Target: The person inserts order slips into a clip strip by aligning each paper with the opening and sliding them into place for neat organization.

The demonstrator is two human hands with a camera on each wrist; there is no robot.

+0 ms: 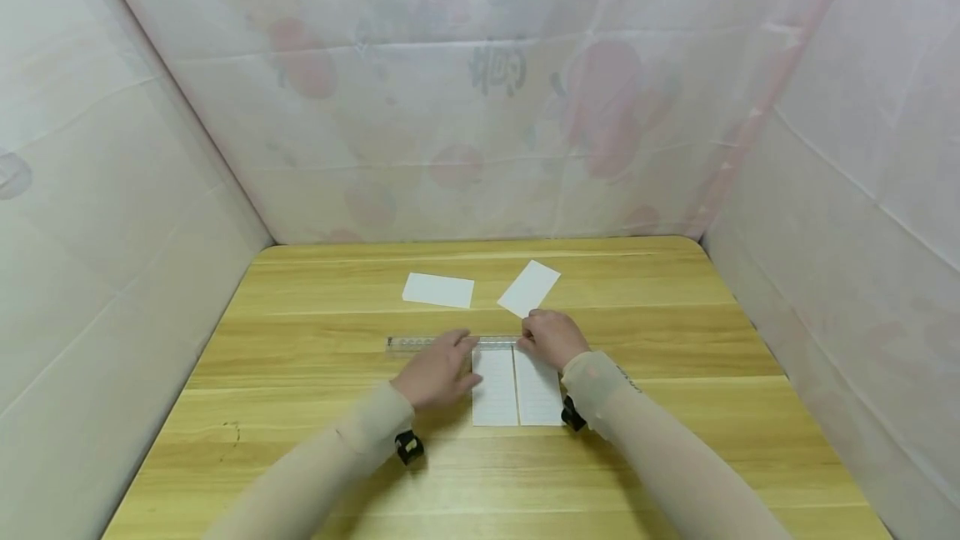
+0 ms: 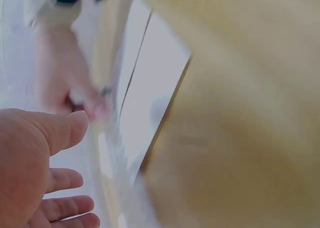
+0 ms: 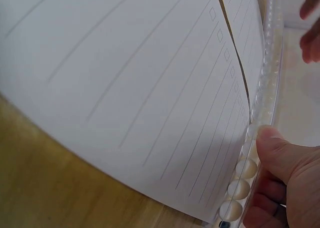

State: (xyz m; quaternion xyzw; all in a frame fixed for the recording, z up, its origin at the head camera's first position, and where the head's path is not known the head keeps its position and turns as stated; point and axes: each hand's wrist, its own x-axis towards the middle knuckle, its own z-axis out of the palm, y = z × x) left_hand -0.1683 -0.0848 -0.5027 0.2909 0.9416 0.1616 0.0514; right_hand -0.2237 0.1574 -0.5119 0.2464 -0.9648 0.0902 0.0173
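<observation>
Two white ruled cards lie side by side, a left card [image 1: 493, 390] and a right card [image 1: 538, 390], with a narrow gap between them. Along their far edge runs a clear plastic strip [image 1: 408, 344] with a row of round bumps, reaching out past the left card. My right hand [image 1: 557, 338] pinches the strip's right end [image 3: 238, 189], thumb on top and other fingers curled beneath. Over the strip and the left card's upper left side hovers my left hand [image 1: 438, 369]. Its fingers and thumb [image 2: 65, 130] are spread, holding nothing; the left wrist view is blurred.
Beyond the strip lie two blank white cards, one flat at left [image 1: 438, 290] and one turned at an angle [image 1: 528, 286] just past my right hand. The wooden table [image 1: 300, 407] is bounded by pale printed cloth walls [image 1: 465, 123] at the back and sides.
</observation>
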